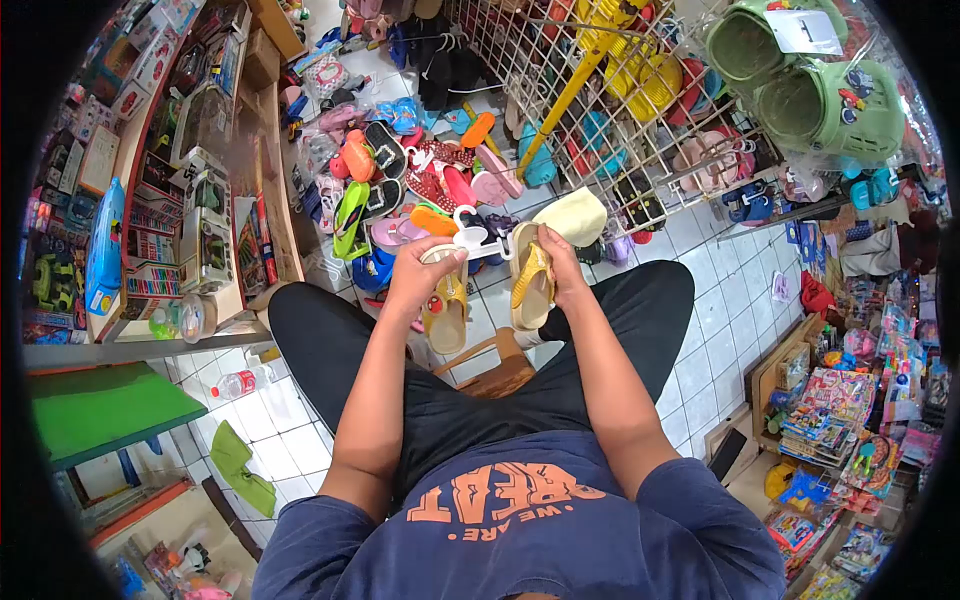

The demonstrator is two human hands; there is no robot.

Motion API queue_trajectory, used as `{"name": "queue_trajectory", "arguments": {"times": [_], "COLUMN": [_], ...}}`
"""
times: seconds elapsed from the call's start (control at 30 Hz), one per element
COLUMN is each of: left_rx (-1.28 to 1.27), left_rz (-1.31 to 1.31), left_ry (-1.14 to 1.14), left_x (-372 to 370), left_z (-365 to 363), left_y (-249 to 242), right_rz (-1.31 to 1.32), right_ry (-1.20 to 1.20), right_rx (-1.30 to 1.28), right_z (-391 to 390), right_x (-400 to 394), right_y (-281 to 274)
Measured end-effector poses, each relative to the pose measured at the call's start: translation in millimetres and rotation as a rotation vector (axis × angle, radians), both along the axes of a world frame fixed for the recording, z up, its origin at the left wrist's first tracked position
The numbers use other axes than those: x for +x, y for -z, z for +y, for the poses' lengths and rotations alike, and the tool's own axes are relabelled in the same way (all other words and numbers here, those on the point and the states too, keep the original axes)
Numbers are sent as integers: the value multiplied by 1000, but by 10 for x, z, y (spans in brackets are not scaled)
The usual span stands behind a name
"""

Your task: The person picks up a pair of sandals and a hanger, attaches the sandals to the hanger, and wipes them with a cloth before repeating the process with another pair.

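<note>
My left hand (413, 278) is closed on a yellow-strapped sandal (447, 318) with a red ornament on its strap, thumb near one end of the sole. Its partner, another yellow-strapped sandal (531, 285), is gripped in my right hand (566, 262). Between the two sandals spans a white plastic shoe hanger (484, 238). A pale yellow, rounded item (572, 217) shows just beyond my right hand. Past both hands, a heap of loose sandals and slippers (430, 180) covers the floor, with a lime green slipper (350, 218) on its left side.
A wire rack (640, 175) with footwear stands ahead on the right, with a yellow pole (565, 105). Green clogs (830, 110) hang at upper right. Shelves of boxed goods (205, 190) line the left. A wooden stool (500, 372) shows between my legs; a plastic bottle (240, 383) lies left.
</note>
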State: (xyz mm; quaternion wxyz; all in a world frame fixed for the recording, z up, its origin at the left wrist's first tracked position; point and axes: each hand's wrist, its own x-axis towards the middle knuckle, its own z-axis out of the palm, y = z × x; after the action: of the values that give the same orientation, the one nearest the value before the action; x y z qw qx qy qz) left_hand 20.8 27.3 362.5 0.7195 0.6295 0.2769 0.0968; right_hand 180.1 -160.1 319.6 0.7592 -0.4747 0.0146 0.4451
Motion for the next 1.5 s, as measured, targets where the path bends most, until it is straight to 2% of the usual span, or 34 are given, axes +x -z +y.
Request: {"name": "queue_trajectory", "arguments": {"times": [0.1,0.2,0.47,0.6,0.67,0.8,1.0,1.1,1.17,1.37,1.5], "left_rx": [121,133,272,256,256,242,356,333,95,103,149], "left_rz": [60,127,205,217,219,263,290,259,177,62,55], "left_ry": [53,79,162,127,112,134,199,174,6,-109,-56], "left_x": [-32,-28,4,19,19,25,32,46,63,97,74], "left_z": [-1,0,-84,-102,-110,-126,-135,-155,-173,-178,-126], "left_y": [-115,-92,-51,-38,-23,-107,7,59,79,189,125], "right_rz": [15,0,-175,-228,-338,-271,-447,-566,-524,-382,-442], "right_ry": [20,18,-86,-99,-108,-84,-131,-140,-107,-49,-137], "right_rx": [0,-28,-22,-40,-40,-2,-53,-93,-107,16,0], "right_z": [-18,-3,17,27,40,30,41,57,49,45,36], "right_x": [27,13,-30,-31,-56,-66,-101,-114,-86,-68,-97], "right_y": [-17,-36,144,221,216,88,202,251,334,236,116]}}
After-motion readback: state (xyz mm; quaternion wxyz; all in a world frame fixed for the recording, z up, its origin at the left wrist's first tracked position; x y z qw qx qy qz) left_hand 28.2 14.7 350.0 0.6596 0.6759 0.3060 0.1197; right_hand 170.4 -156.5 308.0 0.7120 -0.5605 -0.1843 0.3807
